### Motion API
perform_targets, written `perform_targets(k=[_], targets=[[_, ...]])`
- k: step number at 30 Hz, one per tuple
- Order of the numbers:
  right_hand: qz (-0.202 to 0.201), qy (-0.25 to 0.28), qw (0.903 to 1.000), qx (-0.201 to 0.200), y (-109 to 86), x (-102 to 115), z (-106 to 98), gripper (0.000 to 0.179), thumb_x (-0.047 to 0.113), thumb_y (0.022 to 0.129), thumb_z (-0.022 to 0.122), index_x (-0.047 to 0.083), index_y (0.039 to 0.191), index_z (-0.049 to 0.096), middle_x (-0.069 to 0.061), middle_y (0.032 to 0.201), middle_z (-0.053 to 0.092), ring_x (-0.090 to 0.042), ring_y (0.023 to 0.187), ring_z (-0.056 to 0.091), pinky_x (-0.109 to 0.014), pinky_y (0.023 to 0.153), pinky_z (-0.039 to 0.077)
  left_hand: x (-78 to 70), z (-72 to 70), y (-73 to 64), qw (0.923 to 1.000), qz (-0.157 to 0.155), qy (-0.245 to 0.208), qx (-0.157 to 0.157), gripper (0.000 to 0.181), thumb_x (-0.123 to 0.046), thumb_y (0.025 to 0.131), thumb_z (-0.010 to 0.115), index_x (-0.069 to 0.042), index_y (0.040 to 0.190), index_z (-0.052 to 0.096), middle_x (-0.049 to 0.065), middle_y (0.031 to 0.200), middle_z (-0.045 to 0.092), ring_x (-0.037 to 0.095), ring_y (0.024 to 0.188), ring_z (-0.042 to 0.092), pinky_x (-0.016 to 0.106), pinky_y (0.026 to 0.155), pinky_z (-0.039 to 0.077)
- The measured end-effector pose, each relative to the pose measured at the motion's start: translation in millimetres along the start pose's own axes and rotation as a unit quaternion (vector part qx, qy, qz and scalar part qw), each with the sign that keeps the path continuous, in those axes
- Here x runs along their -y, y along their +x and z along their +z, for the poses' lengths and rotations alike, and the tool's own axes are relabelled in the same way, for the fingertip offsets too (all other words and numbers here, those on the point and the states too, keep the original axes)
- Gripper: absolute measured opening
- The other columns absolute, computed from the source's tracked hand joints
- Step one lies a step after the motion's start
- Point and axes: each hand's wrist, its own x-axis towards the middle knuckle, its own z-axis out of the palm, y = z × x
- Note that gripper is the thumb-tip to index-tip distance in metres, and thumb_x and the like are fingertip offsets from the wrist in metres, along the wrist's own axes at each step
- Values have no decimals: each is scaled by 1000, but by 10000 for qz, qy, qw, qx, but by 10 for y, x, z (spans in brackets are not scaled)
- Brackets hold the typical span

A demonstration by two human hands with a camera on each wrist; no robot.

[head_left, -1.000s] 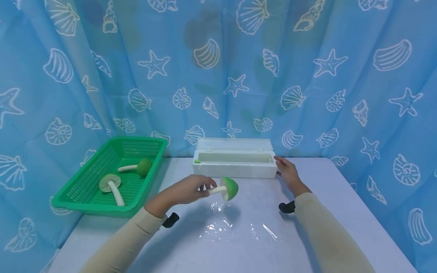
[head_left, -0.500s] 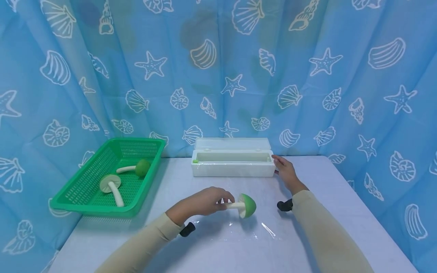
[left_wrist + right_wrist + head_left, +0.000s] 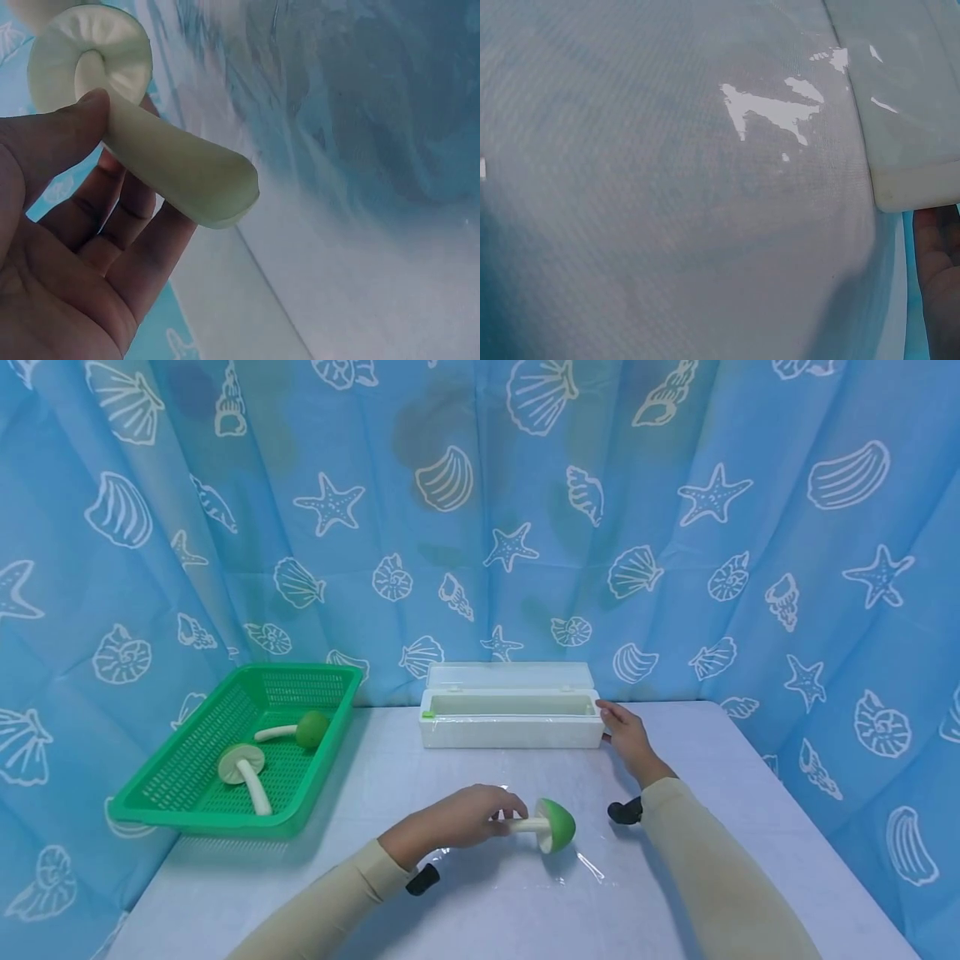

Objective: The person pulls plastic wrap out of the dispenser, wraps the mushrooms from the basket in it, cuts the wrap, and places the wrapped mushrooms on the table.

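Note:
My left hand [image 3: 472,816] pinches a toy mushroom [image 3: 557,826] by its white stem, the green cap pointing right, low over clear plastic film [image 3: 517,868] on the table. In the left wrist view the thumb lies on the stem [image 3: 180,165] with fingers behind it. Whether the cap touches the film is hard to tell. A white plastic wrap dispenser [image 3: 510,732] stands at the back with its clear lid [image 3: 510,675] raised; film runs forward from it. My right hand [image 3: 630,739] holds the dispenser's right end, its fingers partly hidden.
A green mesh basket [image 3: 202,817] stands at the left, holding a mushroom with its pale underside up [image 3: 242,764] and another mushroom [image 3: 311,729] lying on its side. A blue shell-patterned curtain [image 3: 480,527] hangs behind the white-covered table [image 3: 720,752].
The left hand has carried the mushroom right and toward the front, lower over the film, slowing in the last half second. The right hand has stayed at the dispenser's end.

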Motion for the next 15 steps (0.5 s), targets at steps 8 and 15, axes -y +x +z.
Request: perform_targets(k=[8, 15], targets=[[30, -28, 10000, -24, -19, 19, -1, 46, 26, 108, 34, 4, 149, 36, -17, 154, 31, -34, 138, 34, -50, 104, 37, -8, 104, 51, 9999, -42, 84, 105, 28, -12, 89, 71, -24, 114, 70, -14, 95, 64, 1, 85, 55, 23, 75, 48], [86, -92, 9999, -47, -11, -3, -3, 48, 28, 108, 34, 6, 150, 35, -15, 155, 30, -33, 139, 32, -48, 105, 37, 13, 215, 57, 9996, -176, 237, 49, 28, -12, 89, 70, -24, 113, 70, -13, 97, 64, 2, 87, 56, 25, 78, 48]])
